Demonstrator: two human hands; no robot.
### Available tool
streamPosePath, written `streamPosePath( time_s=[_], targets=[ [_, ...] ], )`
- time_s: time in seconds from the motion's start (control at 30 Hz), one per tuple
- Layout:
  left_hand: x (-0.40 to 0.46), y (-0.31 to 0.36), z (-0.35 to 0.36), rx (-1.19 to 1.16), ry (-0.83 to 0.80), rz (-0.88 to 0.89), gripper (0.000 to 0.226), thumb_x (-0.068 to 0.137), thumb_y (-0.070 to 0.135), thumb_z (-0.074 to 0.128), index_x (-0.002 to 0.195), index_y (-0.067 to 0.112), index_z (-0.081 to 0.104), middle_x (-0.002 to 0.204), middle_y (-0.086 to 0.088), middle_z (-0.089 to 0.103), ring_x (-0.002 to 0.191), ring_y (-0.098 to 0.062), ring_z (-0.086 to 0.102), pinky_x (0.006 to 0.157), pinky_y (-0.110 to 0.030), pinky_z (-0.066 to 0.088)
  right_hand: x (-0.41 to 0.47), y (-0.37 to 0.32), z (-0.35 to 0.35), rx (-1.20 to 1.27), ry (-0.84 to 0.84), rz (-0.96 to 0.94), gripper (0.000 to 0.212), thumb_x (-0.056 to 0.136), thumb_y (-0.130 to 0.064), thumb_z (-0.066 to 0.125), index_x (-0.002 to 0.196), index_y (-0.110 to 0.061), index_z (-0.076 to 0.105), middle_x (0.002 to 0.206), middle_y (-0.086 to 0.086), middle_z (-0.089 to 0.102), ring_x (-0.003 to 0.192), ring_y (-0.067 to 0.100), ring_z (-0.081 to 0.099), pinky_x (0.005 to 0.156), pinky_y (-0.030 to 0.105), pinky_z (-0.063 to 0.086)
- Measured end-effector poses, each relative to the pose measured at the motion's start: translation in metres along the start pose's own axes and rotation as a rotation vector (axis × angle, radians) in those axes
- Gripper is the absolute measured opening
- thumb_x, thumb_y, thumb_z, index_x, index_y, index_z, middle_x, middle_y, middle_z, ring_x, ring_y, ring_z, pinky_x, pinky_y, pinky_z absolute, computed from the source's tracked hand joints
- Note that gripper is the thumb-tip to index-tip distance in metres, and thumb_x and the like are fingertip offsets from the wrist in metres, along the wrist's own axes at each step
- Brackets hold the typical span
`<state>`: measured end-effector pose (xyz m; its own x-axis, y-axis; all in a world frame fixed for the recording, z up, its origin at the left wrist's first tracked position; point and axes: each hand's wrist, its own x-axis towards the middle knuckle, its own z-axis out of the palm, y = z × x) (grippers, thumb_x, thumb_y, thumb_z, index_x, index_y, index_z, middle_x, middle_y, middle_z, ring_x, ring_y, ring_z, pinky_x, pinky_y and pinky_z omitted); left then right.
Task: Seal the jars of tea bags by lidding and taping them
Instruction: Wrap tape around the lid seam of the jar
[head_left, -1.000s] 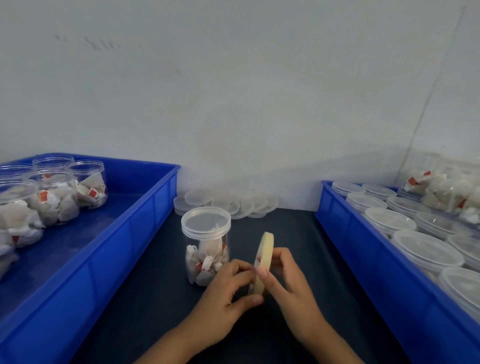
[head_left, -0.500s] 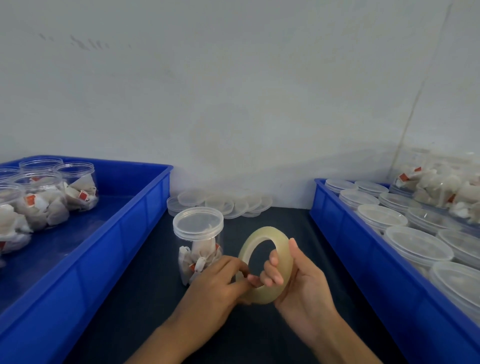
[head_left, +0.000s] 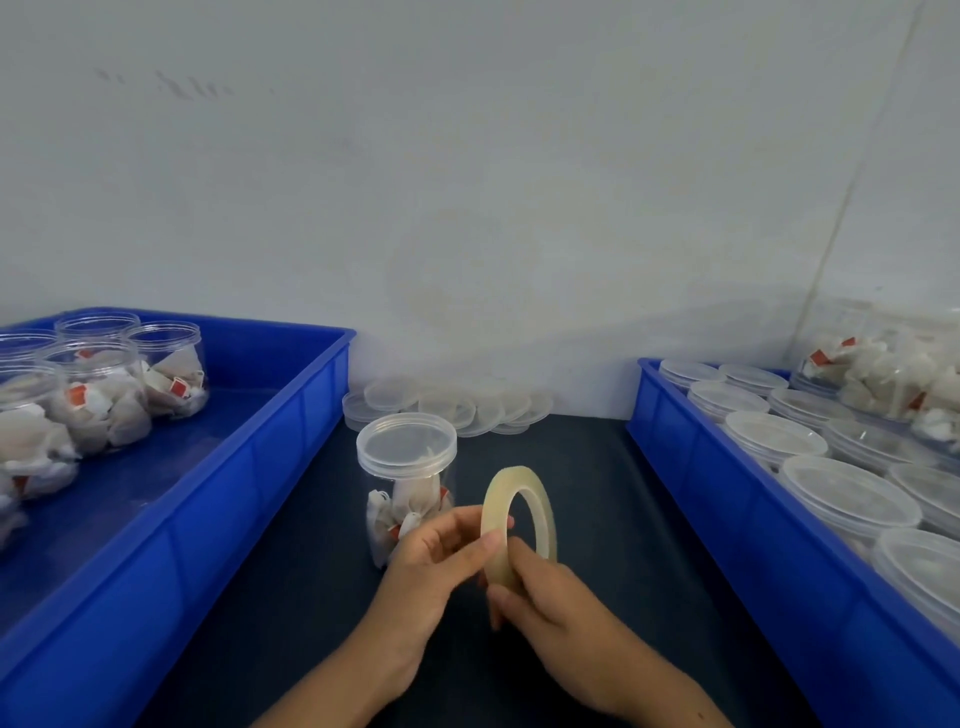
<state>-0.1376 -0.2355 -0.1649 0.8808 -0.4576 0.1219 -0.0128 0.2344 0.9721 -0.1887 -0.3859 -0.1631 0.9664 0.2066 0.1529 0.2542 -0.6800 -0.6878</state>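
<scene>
A pale wall (head_left: 467, 182) is standing behind the dark bench (head_left: 587, 493) where I am working. On the bench, between two blue trays, the jar of tea bags (head_left: 408, 486) is standing upright with its clear lid (head_left: 406, 441) already on top. It is just to the left of my hands and a little behind them.

I am holding the roll of tape (head_left: 519, 519) on its edge above the bench, so that its open ring is facing partly to me. My left hand (head_left: 431, 566) is curling around the left side of the roll, with the thumb lying on the outer band and the other fingers behind it. My right hand (head_left: 545, 597) is gripping the lower part of the roll, with the thumb pressing on the band close to my left thumb. I cannot tell if any free end of tape is already lifted.

The left tray (head_left: 249, 467) is carrying several open jars (head_left: 104, 395) filled with tea bags, all without lids. The right tray (head_left: 727, 519) is holding many lidded jars (head_left: 847, 499), seen mostly from their tops. At the far right corner a pile of tea bags in clear packing (head_left: 893, 379) is lying, too blurred to describe more. Against the wall, behind the jar, some loose lids (head_left: 467, 405) are lying, overlapping each other.
</scene>
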Motion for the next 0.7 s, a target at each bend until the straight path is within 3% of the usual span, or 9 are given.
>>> streamPosePath(
  time_s=[0.13,0.17,0.23,0.27,0.37,0.43,0.5,0.57,0.7],
  targets=[
    [0.002,-0.002,0.0,-0.075,0.019,-0.036,0.034,0.071,0.038,0.068,0.093,0.014,0.077,0.101,-0.006,0.075,0.097,-0.014,0.07,0.086,-0.024,0.05,0.002,0.002,0.001,-0.212,0.011,-0.057,0.005,0.098,-0.035,0.049,0.102,-0.033,0.047,0.092,-0.016,0.056,0.09,0.0,0.053,0.079,0.014,0.045],
    [0.002,-0.002,-0.001,-0.089,0.035,-0.03,0.035,0.07,0.041,0.067,0.088,0.014,0.078,0.098,-0.007,0.076,0.094,-0.014,0.07,0.087,-0.027,0.049,0.002,0.003,0.002,-0.267,0.021,-0.089,0.011,0.098,-0.037,0.049,0.108,-0.032,0.048,0.097,-0.019,0.055,0.094,-0.001,0.051,0.085,0.01,0.041],
    [0.003,0.0,-0.001,-0.104,0.058,-0.004,0.039,0.072,0.045,0.062,0.083,0.012,0.079,0.093,-0.007,0.076,0.088,-0.013,0.071,0.084,-0.028,0.047,0.004,0.004,0.002,-0.405,0.045,-0.18,0.034,0.098,-0.038,0.05,0.129,-0.024,0.047,0.119,-0.012,0.057,0.112,0.0,0.047,0.104,0.001,0.016],
    [0.003,0.0,-0.001,-0.117,0.061,0.005,0.041,0.075,0.046,0.06,0.085,0.011,0.078,0.091,-0.007,0.075,0.088,-0.015,0.07,0.083,-0.028,0.048,0.005,0.004,0.001,-0.482,0.033,-0.216,0.042,0.098,-0.036,0.05,0.136,-0.02,0.045,0.129,-0.007,0.056,0.122,0.006,0.044,0.106,0.0,0.0],
    [0.002,0.003,-0.003,-0.18,0.032,0.003,0.039,0.084,0.044,0.054,0.091,0.014,0.077,0.075,-0.011,0.068,0.079,-0.021,0.068,0.077,-0.027,0.054,0.01,0.005,0.001,-0.699,-0.042,-0.29,0.046,0.099,-0.027,0.05,0.142,-0.015,0.041,0.137,0.002,0.053,0.13,0.017,0.042,0.103,0.01,-0.02],
    [0.0,0.005,-0.003,-0.174,-0.005,-0.005,0.033,0.086,0.042,0.054,0.079,0.019,0.076,0.065,-0.01,0.06,0.068,-0.018,0.062,0.076,-0.03,0.053,0.011,0.006,0.001,-0.816,-0.073,-0.311,0.04,0.098,-0.02,0.05,0.137,-0.015,0.047,0.131,0.003,0.056,0.126,0.019,0.046,0.104,0.017,-0.025],
    [-0.001,0.006,-0.002,-0.197,-0.006,-0.016,0.03,0.082,0.042,0.056,0.068,0.018,0.069,0.058,-0.008,0.05,0.058,-0.017,0.053,0.074,-0.031,0.05,0.009,0.005,0.0,-0.923,-0.048,-0.342,0.032,0.091,-0.016,0.057,0.123,-0.019,0.059,0.115,-0.002,0.064,0.115,0.015,0.055,0.111,0.025,-0.019],
    [-0.002,0.008,-0.003,-0.222,0.025,-0.004,0.035,0.082,0.041,0.059,0.067,0.008,0.058,0.051,-0.007,0.042,0.052,-0.017,0.045,0.064,-0.026,0.051,0.007,0.004,0.001,-0.966,0.026,-0.335,0.025,0.076,-0.02,0.072,0.1,-0.027,0.07,0.093,-0.011,0.067,0.096,0.006,0.063,0.117,0.032,0.003],
    [-0.001,0.009,-0.006,-0.284,0.04,0.051,0.042,0.078,0.04,0.065,0.069,0.003,0.047,0.047,-0.005,0.039,0.047,-0.018,0.034,0.056,-0.026,0.045,0.01,0.004,0.005,-0.913,0.093,-0.38,0.019,0.069,-0.025,0.077,0.086,-0.03,0.071,0.082,-0.015,0.065,0.087,0.002,0.063,0.117,0.034,0.017]
  ],
)
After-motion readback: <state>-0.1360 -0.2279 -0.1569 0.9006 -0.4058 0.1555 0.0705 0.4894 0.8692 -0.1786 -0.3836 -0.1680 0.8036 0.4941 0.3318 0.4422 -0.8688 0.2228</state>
